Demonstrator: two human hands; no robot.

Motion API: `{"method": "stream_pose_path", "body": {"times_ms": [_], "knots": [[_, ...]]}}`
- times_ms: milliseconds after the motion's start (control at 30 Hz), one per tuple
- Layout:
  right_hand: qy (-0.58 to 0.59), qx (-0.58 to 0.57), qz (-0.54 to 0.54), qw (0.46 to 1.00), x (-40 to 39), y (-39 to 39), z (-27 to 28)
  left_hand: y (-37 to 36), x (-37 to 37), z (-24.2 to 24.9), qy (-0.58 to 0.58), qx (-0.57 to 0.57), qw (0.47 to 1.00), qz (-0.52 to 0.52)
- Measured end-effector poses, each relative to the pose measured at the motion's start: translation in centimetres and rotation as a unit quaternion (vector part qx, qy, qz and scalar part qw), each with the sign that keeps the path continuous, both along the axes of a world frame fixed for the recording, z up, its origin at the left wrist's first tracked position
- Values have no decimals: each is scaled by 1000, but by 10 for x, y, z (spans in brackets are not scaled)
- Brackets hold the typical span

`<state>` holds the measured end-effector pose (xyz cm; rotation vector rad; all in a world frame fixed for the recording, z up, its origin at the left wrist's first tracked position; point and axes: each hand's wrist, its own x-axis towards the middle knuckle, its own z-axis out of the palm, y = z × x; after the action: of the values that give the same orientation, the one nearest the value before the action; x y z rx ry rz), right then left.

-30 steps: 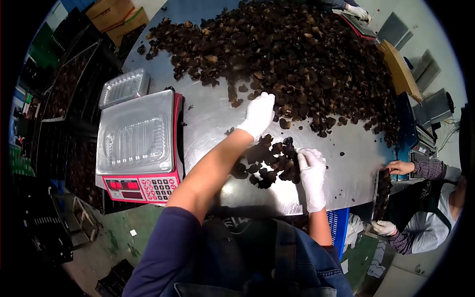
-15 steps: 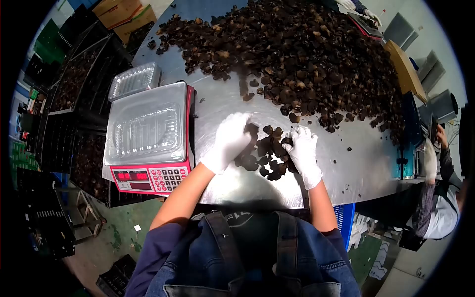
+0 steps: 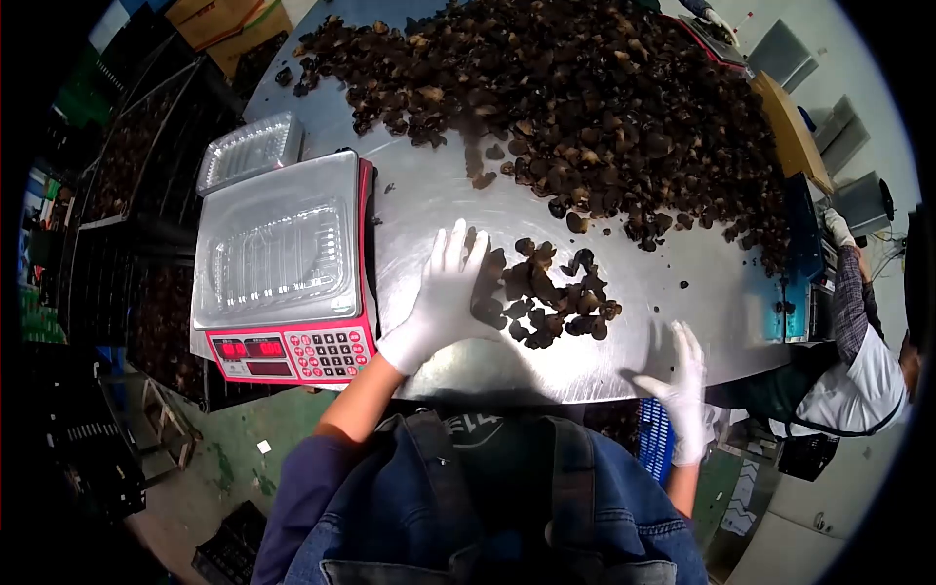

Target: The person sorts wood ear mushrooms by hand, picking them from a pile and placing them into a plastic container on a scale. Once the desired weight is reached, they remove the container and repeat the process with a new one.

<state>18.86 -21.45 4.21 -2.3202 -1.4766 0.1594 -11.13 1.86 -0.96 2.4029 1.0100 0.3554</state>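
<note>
Dark, curled mushroom-like pieces form a small group [image 3: 558, 292] on the metal table [image 3: 419, 185]. My left hand [image 3: 442, 297], in a white glove, is at the left side of this group with its fingers spread and nothing held. To the right of the group, near the table's front edge, my right hand [image 3: 682, 395] is also gloved, its fingers apart and nothing in them. A red scale [image 3: 292, 353] stands left of my left hand, with a clear plastic tray [image 3: 283, 258] on its platform. Its display is lit red.
A large heap of dark pieces [image 3: 585, 107] covers the table's far part. Another clear tray [image 3: 251, 151] lies behind the scale. Black crates [image 3: 146, 146] stand at the left. A co-worker [image 3: 848, 370] is at the right; another gloved hand [image 3: 721, 26] shows at the top right.
My right hand has moved off the group toward the right and front edge and opened. My left hand's fingers have spread. The small group lies more exposed. The co-worker's arm has shifted.
</note>
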Motion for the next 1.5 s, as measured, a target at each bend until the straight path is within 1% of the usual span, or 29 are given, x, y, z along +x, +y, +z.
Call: {"method": "stream_pose_path", "body": {"times_ms": [67, 167, 200, 267, 333, 367, 400, 467, 500, 533, 600, 633, 667, 733, 767, 800, 867, 933, 1000, 1033, 1133, 1167, 1200, 1267, 1300, 1333, 1433, 1467, 1500], "knots": [[-62, -38, 53, 996, -6, 28, -42, 6, 10, -3, 69, -22, 997, 11], [-5, 2, 118, 993, -27, 80, -73, 14, 24, -10, 41, -16, 999, -23], [16, 12, 142, 990, -33, 93, -78, 15, 29, -10, 17, -8, 999, -47], [16, -47, 161, 986, -55, 113, -72, 15, 38, -5, 20, -6, 998, -61], [23, -63, 179, 981, -68, 124, -65, 14, 48, 3, 65, -24, 991, -118], [0, -37, 191, 981, -73, 124, -73, 11, 56, 7, 75, 2, 987, -143], [-8, -19, 189, 982, -75, 124, -72, 13, 60, 5, 75, 2, 987, -140], [18, -3, 188, 982, -73, 123, -72, 18, 65, -3, 88, 14, 979, -183], [19, 36, 181, 983, -71, 124, -76, 19, 68, -5, 57, 52, 982, -174], [19, 37, 182, 982, -69, 125, -81, 22, 72, -7, 58, 52, 982, -173], [29, 72, 173, 982, -65, 127, -89, 29, 82, -9, 65, 4, 983, -173], [45, 98, 156, 982, -67, 129, -87, 29, 86, -11, 52, 43, 985, -156], [44, 100, 157, 982, -65, 132, -90, 31, 92, -14, 52, 46, 985, -155], [133, 167, 125, 969, -64, 136, -97, 34, 101, -20, 54, 17, 991, -121], [133, 169, 127, 968, -63, 137, -98, 32, 100, -24, -34, 44, 993, -101], [175, 187, 104, 961, -63, 138, -98, 32, 101, -22, -34, 46, 993, -100], [257, 221, 58, 939, -63, 141, -97, 32, 102, -16, -123, 12, 985, -122], [223, 231, 49, 946, -65, 145, -83, 28, 103, -13, -155, -6, 982, -106], [244, 243, 50, 938, -64, 145, -78, 22, 103, -5, -221, -38, 972, -64], [264, 222, 43, 938, -67, 145, -70, 20, 100, 8, -219, -72, 971, -58], [298, 247, 80, 919, -72, 155, -51, 20, 91, 27, -217, -36, 975, -18], [326, 255, 87, 906, -78, 159, -41, 24, 85, 24, -257, 9, 966, -21], [259, 249, 107, 927, -82, 167, -35, 26, 75, 34, -255, 19, 967, -6], [240, 289, 159, 913, -104, 186, -13, 30, 49, 64, -266, 9, 964, 20], [251, 271, 164, 914, -115, 198, -4, 37, 37, 71, -234, 7, 971, 52], [302, 280, 178, 894, -133, 210, 5, 43, 20, 88, -177, -50, 979, 82], [342, 250, 226, 877, -192, 244, 46, 62, -44, 118, -181, 40, 974, 131], [358, 266, 278, 851, -209, 255, 52, 67, -71, 125, -206, 117, 964, 120], [360, 267, 289, 846, -232, 265, 58, 68, -93, 141, -185, 121, 965, 145]]}}
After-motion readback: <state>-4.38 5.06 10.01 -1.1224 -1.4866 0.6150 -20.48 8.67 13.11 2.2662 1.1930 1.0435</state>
